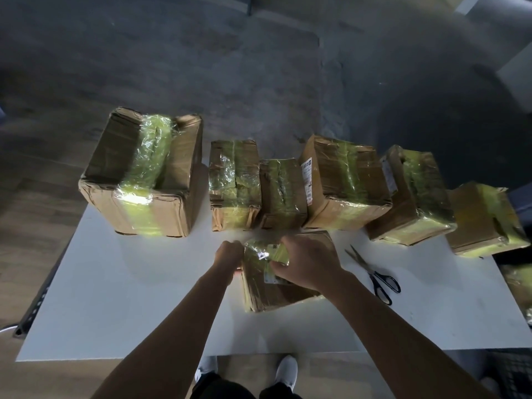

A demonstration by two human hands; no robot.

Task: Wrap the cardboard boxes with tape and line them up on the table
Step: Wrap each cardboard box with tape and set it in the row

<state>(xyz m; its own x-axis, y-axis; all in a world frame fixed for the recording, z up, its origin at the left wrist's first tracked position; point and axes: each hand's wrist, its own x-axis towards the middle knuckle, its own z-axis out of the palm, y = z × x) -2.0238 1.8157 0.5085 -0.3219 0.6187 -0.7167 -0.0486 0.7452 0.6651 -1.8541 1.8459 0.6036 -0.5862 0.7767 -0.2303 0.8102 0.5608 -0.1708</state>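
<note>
**Right grip** [308,262]: lay over the top of the box in work [276,296], fingers curled down onto the yellow-green tape band [257,251], thumb beside a white label [273,276]. It was grasping the box.

**Left grip** [230,254]: clenched against the box's left face near the far corner. Whether it held the box edge or a tape end could not be told.

**Box in work:** sat on the white table [115,298], near the middle and just in front of the row. Its top faced up. It looked close to square from above, so the long axis was uncertain, though it was probably near-to-far. The box sat skewed, its near edge slanting away from the table's front edge toward the right.

**Row of wrapped boxes** [234,185]: six stood along the far edge, each with a tape band, the largest box [144,174] at the left end.

**Scissors** [374,275]: lay closed on the table, just beside the right forearm.

**Risks, as judged:**
- The loose film could fold onto itself or crease if pulled without tension.
- The box's far edge sat close to the row, so turning it could push neighbouring boxes out of line.
- A sweep of the right forearm could knock the scissors.
- If set down still skewed, the box would break the line.
</note>
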